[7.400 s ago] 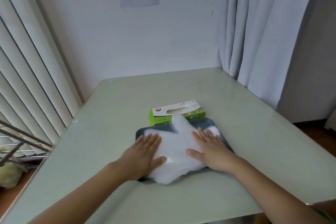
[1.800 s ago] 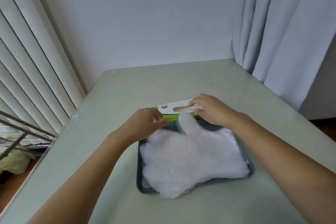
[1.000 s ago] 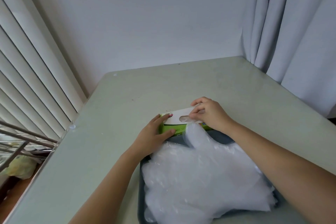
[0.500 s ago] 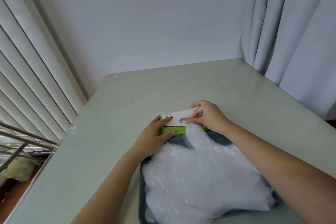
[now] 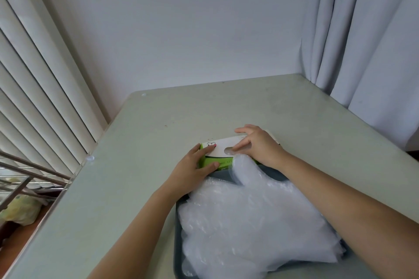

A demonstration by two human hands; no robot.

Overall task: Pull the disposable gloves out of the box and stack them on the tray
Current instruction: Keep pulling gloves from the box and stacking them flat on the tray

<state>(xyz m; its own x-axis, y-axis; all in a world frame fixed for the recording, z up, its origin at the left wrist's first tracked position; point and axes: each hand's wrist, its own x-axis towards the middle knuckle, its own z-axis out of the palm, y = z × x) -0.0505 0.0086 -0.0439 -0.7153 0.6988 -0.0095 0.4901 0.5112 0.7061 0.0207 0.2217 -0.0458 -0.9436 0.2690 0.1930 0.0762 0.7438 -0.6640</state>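
My left fingers point(image 5: 202, 152) clamp the left end of the glove box point(image 5: 223, 142), thumb on its green front. My right fingers point(image 5: 241, 145) curl at the top slot; I cannot tell whether they pinch a glove. Just behind both wrists, stacked gloves point(image 5: 249, 222) fill the tray point(image 5: 178, 235) on the bench point(image 5: 136, 165).

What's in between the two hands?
The glove box: its white top with the opening sits between the left hand and right hand, in the head view.
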